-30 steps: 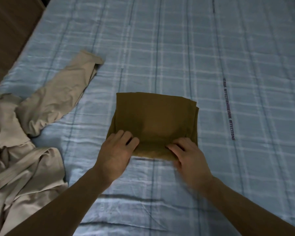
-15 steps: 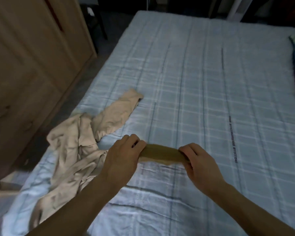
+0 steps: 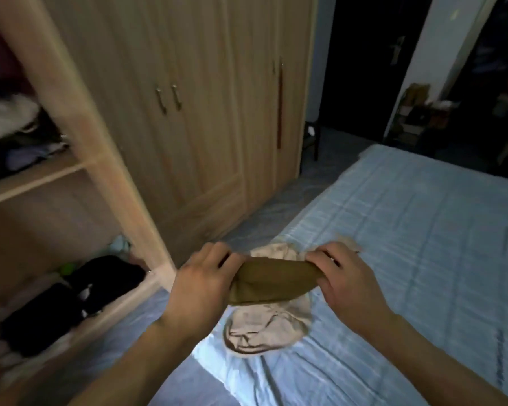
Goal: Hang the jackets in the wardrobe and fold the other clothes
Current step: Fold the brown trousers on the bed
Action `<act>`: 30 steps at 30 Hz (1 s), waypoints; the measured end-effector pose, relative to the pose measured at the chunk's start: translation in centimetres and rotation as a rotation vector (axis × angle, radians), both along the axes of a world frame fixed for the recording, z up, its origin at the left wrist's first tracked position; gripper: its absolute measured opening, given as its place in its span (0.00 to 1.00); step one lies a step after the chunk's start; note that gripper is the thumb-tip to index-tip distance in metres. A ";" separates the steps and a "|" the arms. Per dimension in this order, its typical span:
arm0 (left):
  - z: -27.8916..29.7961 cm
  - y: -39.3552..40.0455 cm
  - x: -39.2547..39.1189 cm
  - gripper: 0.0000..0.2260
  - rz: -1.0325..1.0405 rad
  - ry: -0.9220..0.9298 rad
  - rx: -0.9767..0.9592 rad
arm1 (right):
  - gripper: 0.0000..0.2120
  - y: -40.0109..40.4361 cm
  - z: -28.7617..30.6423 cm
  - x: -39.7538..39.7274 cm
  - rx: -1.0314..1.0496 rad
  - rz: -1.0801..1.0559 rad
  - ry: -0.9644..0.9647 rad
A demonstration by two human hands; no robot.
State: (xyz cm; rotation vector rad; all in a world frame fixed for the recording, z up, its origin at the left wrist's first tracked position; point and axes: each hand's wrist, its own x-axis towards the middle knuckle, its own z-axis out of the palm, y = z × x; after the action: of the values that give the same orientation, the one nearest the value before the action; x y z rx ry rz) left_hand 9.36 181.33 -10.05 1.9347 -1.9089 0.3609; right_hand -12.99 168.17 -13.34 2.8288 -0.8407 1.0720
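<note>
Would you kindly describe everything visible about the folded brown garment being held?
The brown garment is an olive-brown, soft-looking cloth folded into a compact bundle, seen edge-on so it reads as a thick horizontal band that sags slightly in the middle. It is lifted off the bed, above a crumpled beige garment. The left hand grips its left end and the right hand its right end. No print or label shows.

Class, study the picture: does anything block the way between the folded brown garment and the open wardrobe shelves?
Nothing visible does. Left hand and right hand hold the folded brown garment in the air; the wardrobe shelf is open, though clothes already lie there.
</note>
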 end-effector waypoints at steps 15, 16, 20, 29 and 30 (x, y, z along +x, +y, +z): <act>8.6 17.2 12.7 0.15 0.523 -0.252 -0.171 | 0.10 6.5 10.4 22.9 -0.163 0.588 -0.154; 9.1 17.6 13.2 0.14 0.558 -0.263 -0.172 | 0.10 6.5 10.7 24.2 -0.146 0.627 -0.161; 10.0 19.5 14.9 0.15 0.693 -0.284 -0.165 | 0.09 7.2 11.6 28.9 -0.105 0.757 -0.197; 8.6 25.0 20.4 0.15 0.856 -0.256 -0.207 | 0.14 12.1 10.9 37.8 -0.043 0.931 -0.142; 8.4 25.4 21.3 0.15 0.862 -0.251 -0.206 | 0.15 12.6 10.8 38.9 -0.037 0.937 -0.128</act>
State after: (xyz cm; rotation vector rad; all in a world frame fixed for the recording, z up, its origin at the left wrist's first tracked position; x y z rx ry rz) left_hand 30.65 206.76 -1.64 2.5504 -0.9834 1.0281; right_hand 25.95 180.82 -2.57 3.1487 0.6078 1.2724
